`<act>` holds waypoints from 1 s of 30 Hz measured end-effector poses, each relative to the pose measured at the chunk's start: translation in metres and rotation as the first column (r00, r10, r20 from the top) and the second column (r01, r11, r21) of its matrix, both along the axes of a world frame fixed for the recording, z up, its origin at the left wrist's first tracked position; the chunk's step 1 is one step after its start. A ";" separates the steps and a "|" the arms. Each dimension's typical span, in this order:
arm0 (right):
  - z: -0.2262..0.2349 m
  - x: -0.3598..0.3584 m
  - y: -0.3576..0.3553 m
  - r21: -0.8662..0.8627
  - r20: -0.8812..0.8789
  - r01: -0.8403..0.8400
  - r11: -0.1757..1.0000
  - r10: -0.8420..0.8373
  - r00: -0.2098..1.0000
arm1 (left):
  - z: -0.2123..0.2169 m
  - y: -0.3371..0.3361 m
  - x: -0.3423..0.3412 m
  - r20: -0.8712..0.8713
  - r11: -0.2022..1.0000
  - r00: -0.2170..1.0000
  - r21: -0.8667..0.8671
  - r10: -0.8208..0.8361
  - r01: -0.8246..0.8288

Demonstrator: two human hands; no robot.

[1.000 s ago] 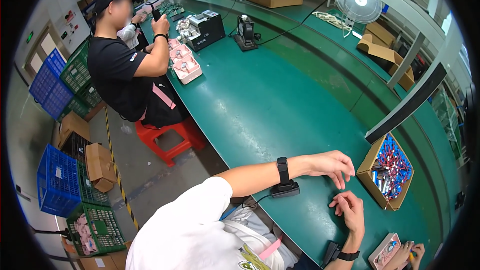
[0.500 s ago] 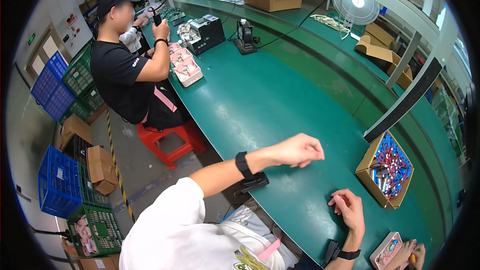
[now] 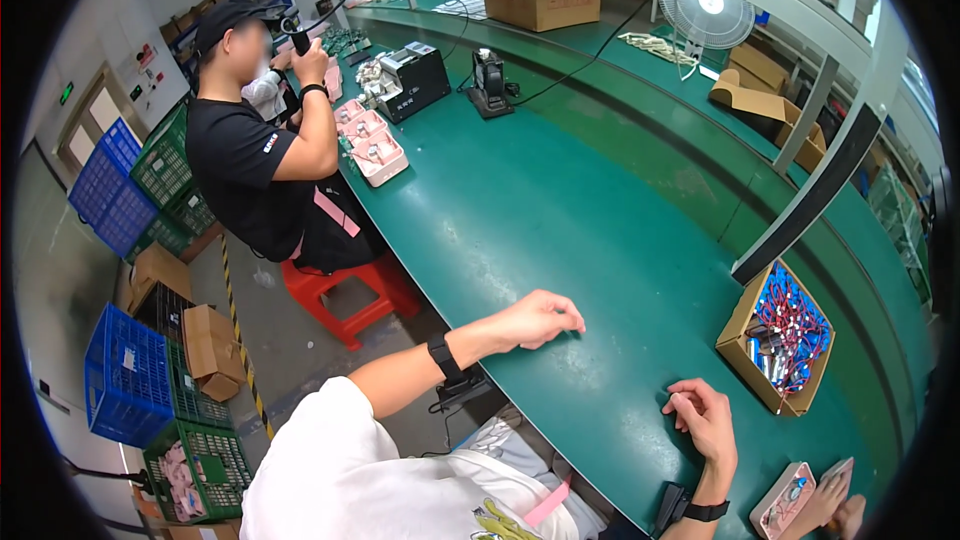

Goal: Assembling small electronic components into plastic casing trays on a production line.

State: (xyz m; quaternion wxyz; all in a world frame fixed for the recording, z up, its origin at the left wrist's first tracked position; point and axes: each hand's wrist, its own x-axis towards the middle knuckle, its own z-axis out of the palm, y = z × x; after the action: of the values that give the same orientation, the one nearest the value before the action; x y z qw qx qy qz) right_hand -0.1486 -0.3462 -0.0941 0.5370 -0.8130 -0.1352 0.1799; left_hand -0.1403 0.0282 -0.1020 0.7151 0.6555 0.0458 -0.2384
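My left hand (image 3: pixel 541 321) hovers over or rests on the green table (image 3: pixel 560 240) near its front edge; I cannot tell which. Its fingers are curled together, with nothing visible in them. Farther right, my right hand (image 3: pixel 704 422) lies at the table, fingers loosely bent and a little apart, holding nothing. Beyond it to the right stands a cardboard box (image 3: pixel 738 340) of blue cylindrical cells with red and black wires (image 3: pixel 790 325). Both my wrists wear black bands.
At the lower right, a co-worker's hands (image 3: pixel 828 502) are beside a pink plastic housing (image 3: pixel 768 518) with wires inside. On the left, another person (image 3: pixel 240 130) on a red stool (image 3: pixel 345 305) holds a black tool above pink housings (image 3: pixel 385 172). A grey post (image 3: pixel 815 195) rises behind the box.
My left hand has drawn back leftward across the table, its fingers still curled. My right hand has hardly moved. The co-worker's hands at the lower right have shifted, and the yellow-handled item is no longer visible.
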 end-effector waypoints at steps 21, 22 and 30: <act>-0.001 0.002 -0.004 0.035 -0.063 0.007 0.999 -0.005 0.998 | 0.008 -0.035 0.011 -0.079 0.988 0.995 0.139 -0.064 0.074; -0.002 0.002 -0.005 0.034 -0.059 -0.002 0.999 0.004 0.998 | 0.011 -0.044 0.014 -0.080 0.988 0.991 0.100 -0.112 0.119; -0.003 0.004 -0.004 0.023 -0.051 0.000 1.000 0.001 0.999 | 0.042 -0.139 0.044 0.173 0.916 0.924 -0.161 -0.340 0.367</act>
State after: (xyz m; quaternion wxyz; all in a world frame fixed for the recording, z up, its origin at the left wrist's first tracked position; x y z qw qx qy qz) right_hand -0.1444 -0.3504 -0.0972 0.5497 -0.8017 -0.1238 0.1993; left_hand -0.0964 -0.1112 -0.0596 0.7207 0.5969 -0.1476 -0.3201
